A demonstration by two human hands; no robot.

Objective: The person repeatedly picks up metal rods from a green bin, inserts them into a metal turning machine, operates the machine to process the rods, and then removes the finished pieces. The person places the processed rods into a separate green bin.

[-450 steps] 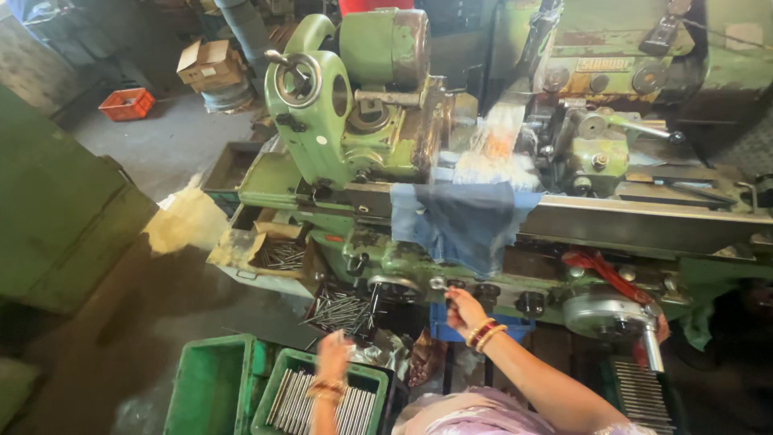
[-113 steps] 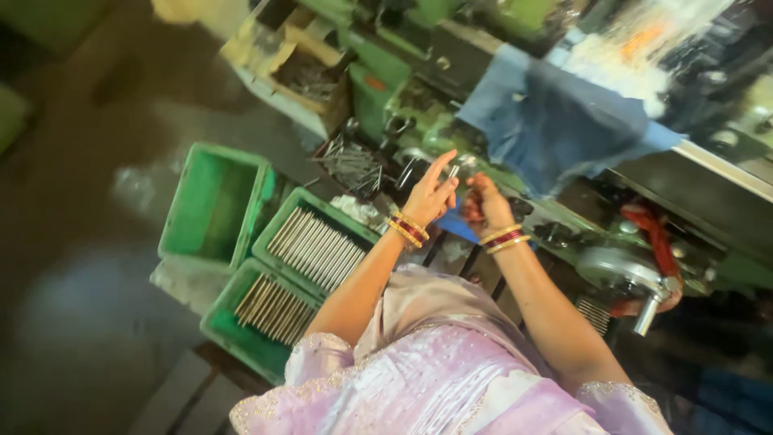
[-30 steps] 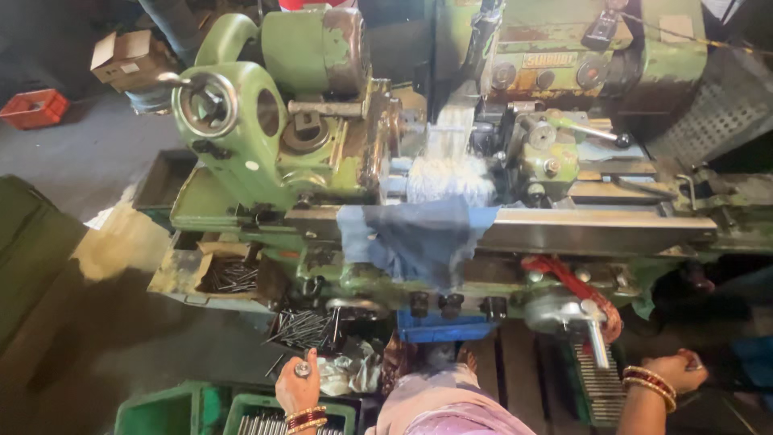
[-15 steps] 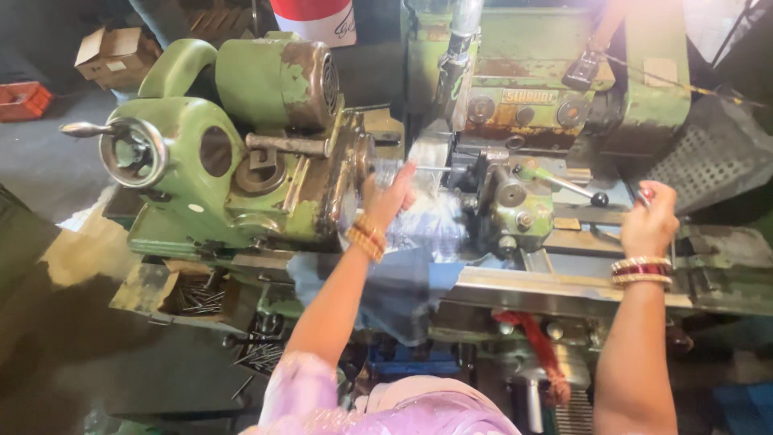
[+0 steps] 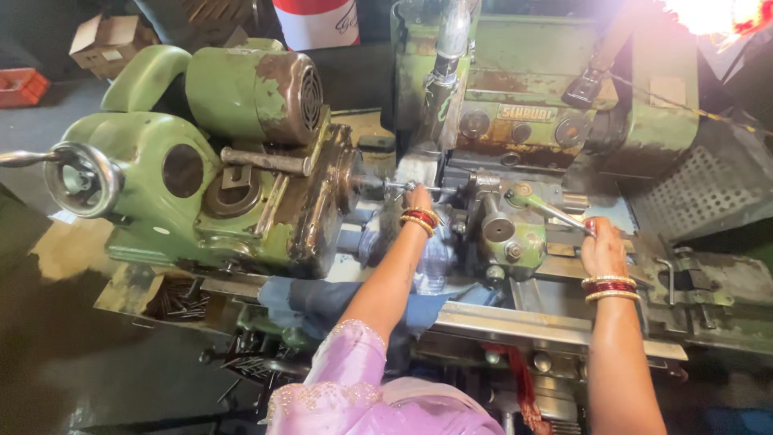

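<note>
Sleeve: a lilac sleeve (image 5: 354,379) with a beaded hem fills the bottom edge, nearest the camera.
Floor: dark, wet-looking concrete floor (image 5: 72,354) lies low on the left, well below both hands.
Scrap: thin metal rods (image 5: 181,300) lie in a tray (image 5: 121,294) under the machine's left end, far left of the fingers.
Cloth: a blue cloth (image 5: 322,298) hangs over the front rail (image 5: 515,322), beneath the left forearm.
Right hand: the right hand (image 5: 604,248) is closed around the end of a green lever (image 5: 547,208); bangles (image 5: 609,287) ring the wrist.
Lever: it slants up and left from those fingers to a green block (image 5: 515,238).
Left hand: the left hand (image 5: 419,198) reaches into the middle of the machine, bangles at the wrist; it sits against a slim metal rod (image 5: 403,187), but I cannot tell whether the fingers are curled on it.
Rod: it sticks out level from the round head just left of the left fingers.
Machine: a worn green lathe (image 5: 241,177) with chipped paint and rust spreads left of the hands, with a handwheel (image 5: 80,179) at its far left end.
Motor: a green motor (image 5: 254,95) sits on top, up and left of the left fingers.
Back: a rusty green housing (image 5: 523,89) with knobs rises beyond both hands.
Room: a cardboard box (image 5: 109,44) and a red crate (image 5: 20,84) stand on the grey floor at far left; a bright glare burns at top right.
</note>
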